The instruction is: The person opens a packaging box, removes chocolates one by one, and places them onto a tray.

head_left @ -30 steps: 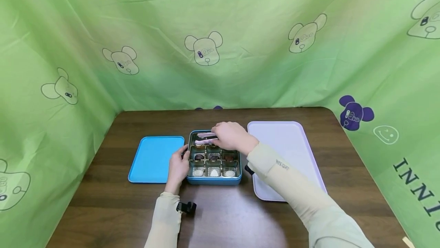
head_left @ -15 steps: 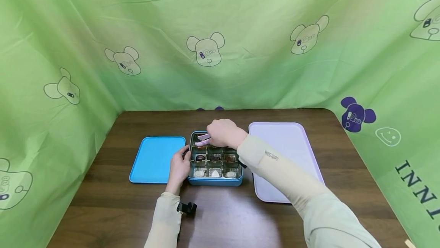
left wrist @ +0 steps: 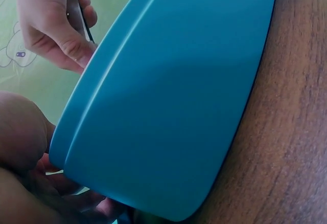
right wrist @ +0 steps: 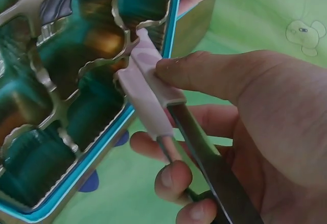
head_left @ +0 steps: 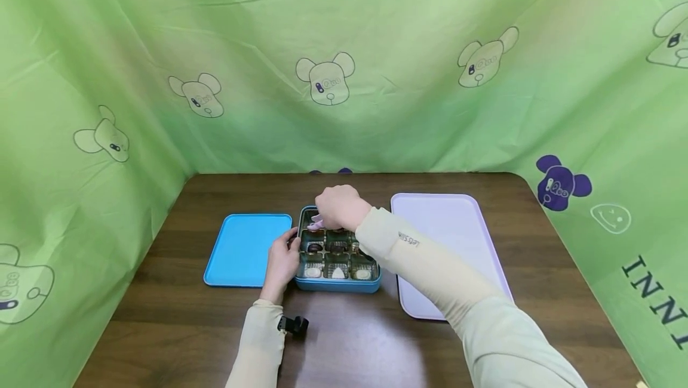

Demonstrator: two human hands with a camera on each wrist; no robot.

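Note:
A blue rectangular tin [head_left: 337,286] with a divided insert sits mid-table in the head view. White pieces [head_left: 337,273] lie in its front row and dark brown chocolates [head_left: 315,248] in the middle row. My left hand [head_left: 282,261] grips the tin's left side, fingers wrapped at its edge in the left wrist view. Above the back row, my right hand [head_left: 338,206] holds pink-tipped metal tongs [right wrist: 153,88], thumb on one arm. The tong tips point down over the back-left compartments, close together at a divider in the right wrist view. My hand covers much of the back row.
A flat blue lid [head_left: 244,251] lies left of the tin. To the right is a pale lilac tray [head_left: 438,221], partly under my right forearm. A green printed curtain [head_left: 242,30] surrounds the wooden table [head_left: 172,328].
My right hand has shifted slightly left and turned over, steepening the tongs, so less of them shows in the head view. The left hand keeps its grip on the tin.

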